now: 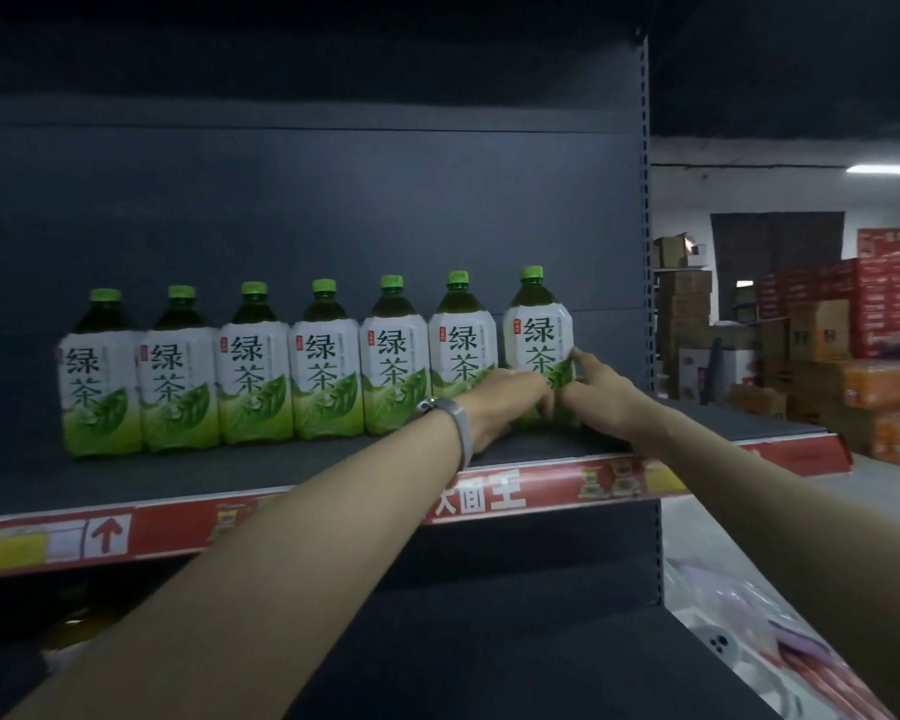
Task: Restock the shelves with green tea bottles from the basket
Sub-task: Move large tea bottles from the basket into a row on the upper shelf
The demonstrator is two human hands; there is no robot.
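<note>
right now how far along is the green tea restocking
Done: six green-capped green tea bottles stand in a row on the dark shelf. In hand: a seventh bottle at the row's right end, with the left hand and right hand at its base. Left: shelf space remains on both sides; the basket is out of view.

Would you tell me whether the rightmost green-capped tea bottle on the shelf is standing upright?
Upright: the rightmost green-capped tea bottle has its cap on top, with both the left hand and right hand at its base.
</note>
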